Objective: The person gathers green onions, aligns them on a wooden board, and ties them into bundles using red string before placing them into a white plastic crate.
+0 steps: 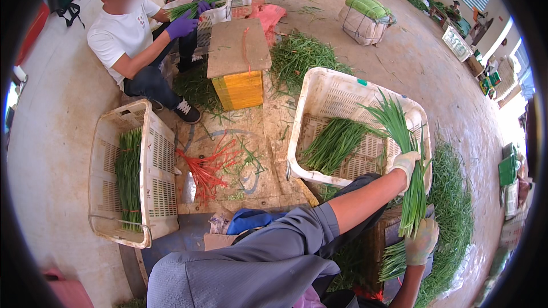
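Observation:
My left hand (406, 168), in a pale work glove, grips a bunch of long green chives (412, 199) around its middle. The leafy tips of the bunch fan out over the right side of a white plastic crate (365, 77). At the lower end of the same bunch is my right hand (421, 242), in a stained glove, its fingers closed around the stalk ends. Inside the crate lies another bundle of chives (334, 145). More cut chives (394, 261) rest beside my right hand, partly hidden by it.
Loose greens (451, 217) are heaped right of the crate, and another pile (302, 60) lies behind it. A second white crate (160, 177) with chives stands left, near red ties (208, 168). A co-worker (128, 34) in purple gloves sits beyond, by a board-topped yellow box (238, 90).

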`<action>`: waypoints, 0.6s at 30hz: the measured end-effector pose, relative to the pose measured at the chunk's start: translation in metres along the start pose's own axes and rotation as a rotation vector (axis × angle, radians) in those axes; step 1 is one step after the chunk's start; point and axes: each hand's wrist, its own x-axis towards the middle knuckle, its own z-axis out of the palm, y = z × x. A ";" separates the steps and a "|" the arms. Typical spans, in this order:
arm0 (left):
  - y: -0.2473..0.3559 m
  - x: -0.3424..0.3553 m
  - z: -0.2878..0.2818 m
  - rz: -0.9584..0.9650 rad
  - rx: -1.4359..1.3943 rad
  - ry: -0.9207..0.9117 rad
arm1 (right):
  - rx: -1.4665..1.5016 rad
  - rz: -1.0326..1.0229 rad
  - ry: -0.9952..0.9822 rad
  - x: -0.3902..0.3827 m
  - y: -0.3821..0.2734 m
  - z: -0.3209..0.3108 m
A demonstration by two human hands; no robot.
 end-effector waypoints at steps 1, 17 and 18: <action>-0.001 0.002 -0.002 0.004 -0.003 0.002 | 0.016 -0.010 -0.056 -0.002 0.000 -0.001; 0.040 -0.051 0.003 -0.049 0.054 -0.192 | 0.422 0.059 -0.659 -0.108 -0.024 0.031; 0.038 -0.047 0.004 -0.023 0.039 -0.203 | 0.481 0.131 -0.446 -0.113 -0.017 0.035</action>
